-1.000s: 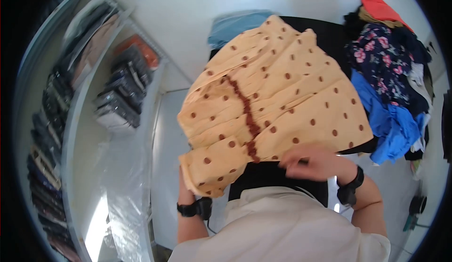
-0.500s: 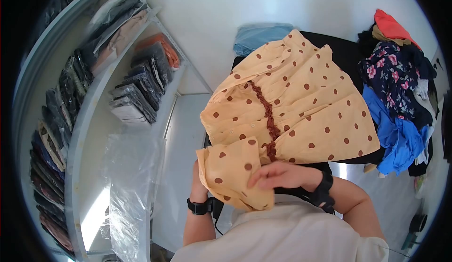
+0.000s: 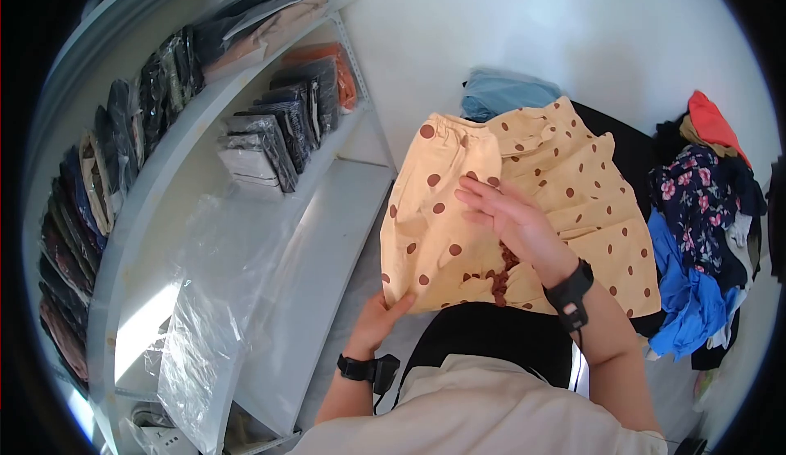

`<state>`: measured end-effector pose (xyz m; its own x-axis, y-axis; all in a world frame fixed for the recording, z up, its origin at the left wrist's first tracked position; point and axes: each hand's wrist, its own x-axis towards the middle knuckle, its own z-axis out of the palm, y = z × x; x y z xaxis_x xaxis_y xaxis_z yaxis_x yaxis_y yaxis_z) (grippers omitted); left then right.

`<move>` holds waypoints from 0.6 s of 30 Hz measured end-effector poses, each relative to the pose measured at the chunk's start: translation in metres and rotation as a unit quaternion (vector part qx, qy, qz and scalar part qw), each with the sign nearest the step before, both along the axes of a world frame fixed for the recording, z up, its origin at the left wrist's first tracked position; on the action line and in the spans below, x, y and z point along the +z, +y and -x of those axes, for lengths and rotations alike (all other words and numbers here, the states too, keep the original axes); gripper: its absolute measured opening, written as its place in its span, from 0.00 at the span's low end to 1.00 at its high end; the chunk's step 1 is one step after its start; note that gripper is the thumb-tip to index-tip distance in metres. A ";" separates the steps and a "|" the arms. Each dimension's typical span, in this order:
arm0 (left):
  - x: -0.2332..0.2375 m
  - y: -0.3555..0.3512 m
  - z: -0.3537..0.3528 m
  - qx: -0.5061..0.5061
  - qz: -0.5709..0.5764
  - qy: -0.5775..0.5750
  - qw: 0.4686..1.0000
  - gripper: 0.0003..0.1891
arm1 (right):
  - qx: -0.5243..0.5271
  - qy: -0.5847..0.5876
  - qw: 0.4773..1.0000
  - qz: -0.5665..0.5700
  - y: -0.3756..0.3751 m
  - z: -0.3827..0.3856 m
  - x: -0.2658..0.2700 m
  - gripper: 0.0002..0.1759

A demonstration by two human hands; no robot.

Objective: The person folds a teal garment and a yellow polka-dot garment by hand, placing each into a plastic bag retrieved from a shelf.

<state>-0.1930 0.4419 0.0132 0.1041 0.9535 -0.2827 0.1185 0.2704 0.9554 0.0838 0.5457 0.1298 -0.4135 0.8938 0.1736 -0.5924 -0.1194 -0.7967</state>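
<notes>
A light orange garment with brown dots (image 3: 598,218) lies spread out, one sleeve-like, gathered part laid up along its left side. A brown ruffled band shows near its lower middle. My left hand (image 3: 382,321) pinches the garment's lower left edge between thumb and fingers. Over the middle of the cloth is my right hand (image 3: 516,222), its fingers stretched out flat, the fingertips at or just above the folded part; whether they touch is unclear. Both wrists carry black straps.
Heaped at the right are a navy floral cloth (image 3: 688,201), a blue cloth (image 3: 696,291) and a red cloth (image 3: 715,128). A folded light blue item (image 3: 516,93) lies behind the garment. Shelves (image 3: 176,160) at the left hold bagged clothes (image 3: 270,140) and clear plastic (image 3: 205,349).
The dotted part that hung near my body now lies up along the garment's left side. My right hand has moved up and forward over it. The view has shifted left.
</notes>
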 end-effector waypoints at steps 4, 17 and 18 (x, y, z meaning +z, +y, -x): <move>-0.024 0.002 0.009 0.029 0.020 -0.054 0.998 0.22 | -0.067 -0.192 0.978 0.056 0.037 0.021 -0.025 0.27; -0.025 0.000 0.035 -0.160 -0.027 -0.020 0.987 0.13 | -0.260 -0.338 0.882 -0.201 0.030 0.014 -0.045 0.16; -0.019 0.000 0.035 -0.158 -0.026 -0.024 0.987 0.13 | -0.258 -0.341 0.881 -0.201 0.024 0.011 -0.040 0.16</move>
<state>-0.2280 0.4417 -0.0058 0.4110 0.8841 -0.2223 0.1443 0.1777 0.9734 0.0726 0.5698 0.0899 -0.1008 0.9161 0.3881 0.1481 0.3996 -0.9047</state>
